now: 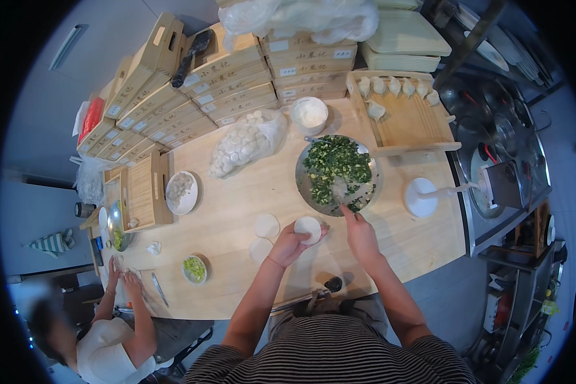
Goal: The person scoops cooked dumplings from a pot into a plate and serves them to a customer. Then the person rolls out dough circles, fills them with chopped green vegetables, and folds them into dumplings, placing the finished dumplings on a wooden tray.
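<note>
My left hand (293, 244) holds a round white dough wrapper (308, 229) flat on its fingers, with the thumb over its edge. My right hand (362, 236) is at the near rim of a metal bowl (303, 185), gripping a small filling utensil (339, 196) whose end dips into the bowl. Most of its handle is hidden by the fingers. Chopped green vegetable filling (338, 161) with pale yellow bits fills the bowl's far side. Two more wrappers, an upper one (267, 225) and a lower one (260, 251), lie left of my left hand.
A wooden tray (403, 120) with several dumplings stands back right. Behind the bowl is a tub of white powder (309, 115), beside a bag of pale round pieces (247, 144). A phone stand (421, 198) is at right. Left, a co-worker's hands (125, 278) touch dough near a bowl of chopped greens (194, 269).
</note>
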The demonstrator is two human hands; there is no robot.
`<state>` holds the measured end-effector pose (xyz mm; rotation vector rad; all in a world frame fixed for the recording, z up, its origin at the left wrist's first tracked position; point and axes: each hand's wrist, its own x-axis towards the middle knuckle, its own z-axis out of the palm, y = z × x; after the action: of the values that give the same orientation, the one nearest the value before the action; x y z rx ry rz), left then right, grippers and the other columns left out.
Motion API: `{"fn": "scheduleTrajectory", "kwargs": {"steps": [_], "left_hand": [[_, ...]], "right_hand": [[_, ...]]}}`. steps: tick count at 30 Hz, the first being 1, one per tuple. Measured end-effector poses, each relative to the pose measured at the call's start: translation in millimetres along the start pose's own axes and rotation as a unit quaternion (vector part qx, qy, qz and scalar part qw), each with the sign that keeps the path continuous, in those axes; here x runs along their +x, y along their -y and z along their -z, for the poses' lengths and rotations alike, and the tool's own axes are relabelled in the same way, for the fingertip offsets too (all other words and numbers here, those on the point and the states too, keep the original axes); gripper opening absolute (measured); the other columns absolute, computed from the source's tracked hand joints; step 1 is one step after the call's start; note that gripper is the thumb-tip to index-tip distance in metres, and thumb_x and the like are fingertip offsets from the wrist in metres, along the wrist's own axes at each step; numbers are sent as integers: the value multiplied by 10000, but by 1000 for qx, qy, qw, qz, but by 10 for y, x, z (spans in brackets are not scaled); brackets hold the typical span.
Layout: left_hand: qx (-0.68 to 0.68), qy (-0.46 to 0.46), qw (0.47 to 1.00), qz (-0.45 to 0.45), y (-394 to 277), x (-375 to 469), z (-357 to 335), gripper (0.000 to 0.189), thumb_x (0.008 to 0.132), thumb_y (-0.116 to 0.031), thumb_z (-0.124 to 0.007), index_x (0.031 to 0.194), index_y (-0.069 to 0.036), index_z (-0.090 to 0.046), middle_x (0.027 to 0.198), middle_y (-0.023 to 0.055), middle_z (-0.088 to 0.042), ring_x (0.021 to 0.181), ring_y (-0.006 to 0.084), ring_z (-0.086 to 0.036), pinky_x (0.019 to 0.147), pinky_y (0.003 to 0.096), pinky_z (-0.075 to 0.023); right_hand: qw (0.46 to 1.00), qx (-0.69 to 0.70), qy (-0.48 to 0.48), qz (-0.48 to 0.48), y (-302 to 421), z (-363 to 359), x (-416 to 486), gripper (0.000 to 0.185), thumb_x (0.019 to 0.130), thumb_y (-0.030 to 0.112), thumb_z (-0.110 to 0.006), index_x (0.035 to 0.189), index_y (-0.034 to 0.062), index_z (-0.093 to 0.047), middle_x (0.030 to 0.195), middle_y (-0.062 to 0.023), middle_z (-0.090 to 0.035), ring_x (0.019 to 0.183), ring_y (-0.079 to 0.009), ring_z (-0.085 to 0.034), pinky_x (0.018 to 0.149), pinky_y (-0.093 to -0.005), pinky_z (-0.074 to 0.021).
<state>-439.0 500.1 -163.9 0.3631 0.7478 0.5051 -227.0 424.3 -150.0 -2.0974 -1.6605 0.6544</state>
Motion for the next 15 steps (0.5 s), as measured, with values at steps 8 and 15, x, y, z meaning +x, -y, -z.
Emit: {"fn": "scheduleTrajectory", "kwargs": {"steps": [8, 15], "left_hand": [[12, -40, 999, 6, -181, 481, -158, 530, 765, 190, -428, 1285, 138, -515, 1270, 232, -627, 1172, 345, -641, 1045, 407, -523], [-6, -55, 998, 29, -279, 527, -93, 507, 758, 202, -435, 1262, 213, -487, 1288, 289, -590, 1202, 394, -619, 1067, 458, -524]], "right_hand": [[987, 138, -83, 26, 7, -118, -8, 500, 871, -65, -497, 1347, 78, -550, 975, -263, -649, 880, -463, -665, 737, -523, -545], [996, 69, 45, 36, 254, 68, -192, 497, 876, -45, -520, 1352, 92, -560, 985, -211, -643, 821, -431, -662, 695, -509, -543]]}}
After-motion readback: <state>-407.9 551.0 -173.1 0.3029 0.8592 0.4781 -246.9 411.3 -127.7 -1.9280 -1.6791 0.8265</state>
